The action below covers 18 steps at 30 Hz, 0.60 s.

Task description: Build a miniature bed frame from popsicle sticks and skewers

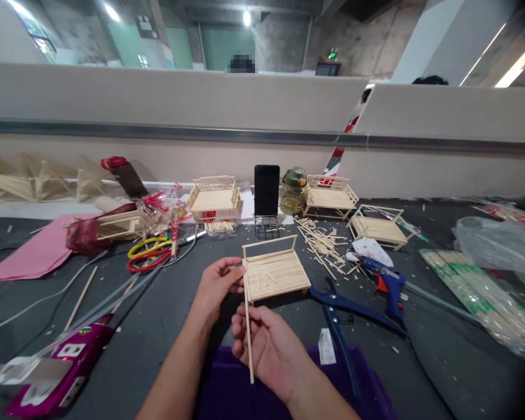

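A small bench model made of thin wooden sticks stands on the dark table in front of me, with a raised back rail and several short stick pieces lying on its seat. My left hand is closed at the model's left side, thumb and fingers pinching its edge. Along that same side runs a long thin wooden stick, pointing toward me. My right hand holds this stick between thumb and fingers, just in front of the model. Whether the stick's far end touches the model cannot be made out.
Blue cutting pliers and a blue glue gun lie to the right, near loose stick pieces. Finished-looking models, a phone and a bottle stand behind. A purple tray sits in front; a magenta power strip lies left.
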{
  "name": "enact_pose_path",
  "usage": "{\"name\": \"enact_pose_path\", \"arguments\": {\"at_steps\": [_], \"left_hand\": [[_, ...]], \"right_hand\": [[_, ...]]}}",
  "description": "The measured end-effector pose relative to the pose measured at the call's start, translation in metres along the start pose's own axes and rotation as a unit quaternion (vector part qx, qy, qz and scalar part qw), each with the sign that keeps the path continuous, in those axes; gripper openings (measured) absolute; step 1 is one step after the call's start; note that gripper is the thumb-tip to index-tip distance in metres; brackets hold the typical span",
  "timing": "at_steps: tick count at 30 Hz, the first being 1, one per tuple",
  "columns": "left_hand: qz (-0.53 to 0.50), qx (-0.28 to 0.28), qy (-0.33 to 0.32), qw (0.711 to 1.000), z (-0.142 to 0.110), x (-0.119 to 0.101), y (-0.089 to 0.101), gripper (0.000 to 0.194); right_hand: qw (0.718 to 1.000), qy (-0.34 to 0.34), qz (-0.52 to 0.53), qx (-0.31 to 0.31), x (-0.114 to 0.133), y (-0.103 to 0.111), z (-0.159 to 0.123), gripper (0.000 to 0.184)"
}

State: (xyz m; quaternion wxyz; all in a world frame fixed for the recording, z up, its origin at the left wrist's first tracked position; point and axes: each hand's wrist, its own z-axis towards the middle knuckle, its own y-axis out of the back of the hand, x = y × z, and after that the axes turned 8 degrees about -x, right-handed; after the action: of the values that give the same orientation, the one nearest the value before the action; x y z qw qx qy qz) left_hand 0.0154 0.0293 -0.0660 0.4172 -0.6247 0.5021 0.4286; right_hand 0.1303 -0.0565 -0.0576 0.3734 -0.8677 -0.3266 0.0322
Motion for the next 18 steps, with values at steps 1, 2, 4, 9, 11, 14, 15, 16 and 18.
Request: {"name": "enact_pose_path", "arguments": {"at_steps": [1,2,4,9,11,14,15,16,18], "left_hand": [[0.0,0.002,-0.001,1.0,0.0004,0.0003,0.0,0.046],[0.0,0.003,-0.001,1.0,0.0007,0.0006,0.0,0.046],[0.0,0.007,-0.002,1.0,0.0011,0.0013,0.0,0.046],[-0.001,0.007,-0.006,1.0,0.001,0.0018,-0.0003,0.045],[-0.001,0.005,-0.006,1.0,0.0009,0.0017,-0.0003,0.046],[-0.001,0.003,-0.004,1.0,0.0012,0.0016,-0.0005,0.046],[-0.001,0.003,-0.004,1.0,0.0013,0.0016,-0.0005,0.046],[0.0,0.003,-0.004,1.0,0.0015,0.0016,-0.0006,0.046],[0.001,0.004,-0.005,1.0,0.0016,0.0016,-0.0007,0.046]], "right_hand": [[1.0,-0.01,0.009,-0.004,0.0007,-0.0018,0.0009,0.015],[1.0,-0.018,0.015,-0.008,0.0016,-0.0033,0.0016,0.016],[0.999,-0.028,0.022,-0.011,0.0032,-0.0051,0.0023,0.016],[0.999,-0.031,0.03,-0.01,0.0048,-0.0035,0.0052,0.01],[0.999,-0.035,0.033,-0.009,0.0049,-0.0022,0.0068,0.007],[0.998,-0.044,0.038,-0.006,0.0054,-0.0013,0.0083,0.005],[0.998,-0.047,0.04,-0.006,0.0058,-0.0013,0.0084,0.005],[0.998,-0.051,0.041,-0.007,0.0062,-0.0016,0.0085,0.006],[0.997,-0.056,0.047,-0.006,0.0073,-0.0021,0.0086,0.009]]}}
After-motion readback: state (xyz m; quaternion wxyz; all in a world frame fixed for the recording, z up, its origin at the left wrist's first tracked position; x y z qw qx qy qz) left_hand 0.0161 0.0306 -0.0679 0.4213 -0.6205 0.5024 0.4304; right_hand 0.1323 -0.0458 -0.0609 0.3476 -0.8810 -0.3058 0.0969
